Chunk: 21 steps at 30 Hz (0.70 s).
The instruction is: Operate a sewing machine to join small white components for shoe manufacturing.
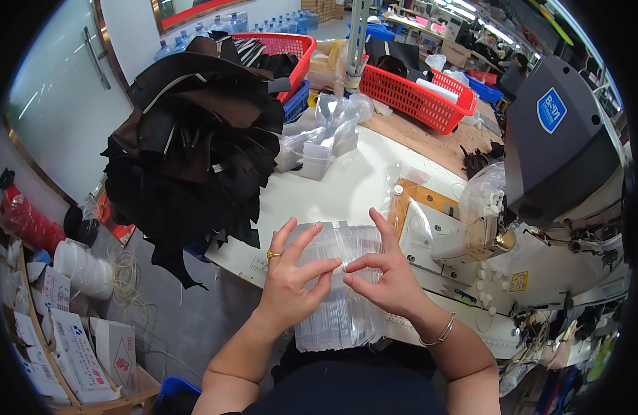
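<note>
A thick bundle of clear plastic pieces [340, 321] lies in front of me at the near edge of the white table [378, 155]. Over its middle, my left hand [295, 283] pinches with thumb and forefinger, other fingers raised. Its fingertips almost meet those of my right hand [385, 280], also pinched. A pale, narrow strip runs up the bundle from the fingertips. Whatever thin thing sits between the fingers is too small to name. A ring is on my left hand and a bracelet on my right wrist.
A pile of black and brown cut pieces [194, 138] overhangs the table's left side. At right stands a dark-housed sewing machine [564, 138]. Clear plastic packs [319, 149] and a red basket [416, 97] are farther back. Cartons [77, 353] fill the lower left.
</note>
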Each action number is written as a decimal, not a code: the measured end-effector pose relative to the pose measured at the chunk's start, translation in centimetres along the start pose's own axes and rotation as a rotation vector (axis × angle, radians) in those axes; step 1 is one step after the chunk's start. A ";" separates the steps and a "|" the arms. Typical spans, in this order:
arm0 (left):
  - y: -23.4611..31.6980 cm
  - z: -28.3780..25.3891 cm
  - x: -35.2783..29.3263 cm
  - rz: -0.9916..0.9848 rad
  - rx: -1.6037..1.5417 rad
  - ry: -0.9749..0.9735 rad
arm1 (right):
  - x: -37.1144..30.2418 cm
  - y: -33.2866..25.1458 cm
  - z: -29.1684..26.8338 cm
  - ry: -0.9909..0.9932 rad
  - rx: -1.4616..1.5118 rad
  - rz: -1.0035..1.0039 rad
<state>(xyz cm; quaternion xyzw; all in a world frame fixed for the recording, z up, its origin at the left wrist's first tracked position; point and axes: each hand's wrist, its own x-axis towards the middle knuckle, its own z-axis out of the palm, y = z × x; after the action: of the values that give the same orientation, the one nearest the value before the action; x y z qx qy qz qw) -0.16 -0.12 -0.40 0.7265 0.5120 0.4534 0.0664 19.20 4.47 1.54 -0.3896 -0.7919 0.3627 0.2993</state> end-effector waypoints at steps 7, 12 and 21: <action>0.0 0.0 0.1 0.007 0.011 -0.010 | 0.3 -0.7 0.2 0.000 -0.007 0.037; 0.0 0.0 0.0 0.001 -0.012 -0.005 | 0.3 -0.8 0.3 0.005 0.000 0.053; 0.0 0.2 -0.1 -0.008 -0.017 -0.006 | 0.6 -1.0 0.4 -0.035 0.015 0.130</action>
<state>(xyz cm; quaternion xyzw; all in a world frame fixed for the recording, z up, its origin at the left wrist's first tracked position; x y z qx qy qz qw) -0.01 -0.16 -0.53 0.7254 0.5107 0.4552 0.0760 18.21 4.45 2.25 -0.4316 -0.7673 0.3941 0.2638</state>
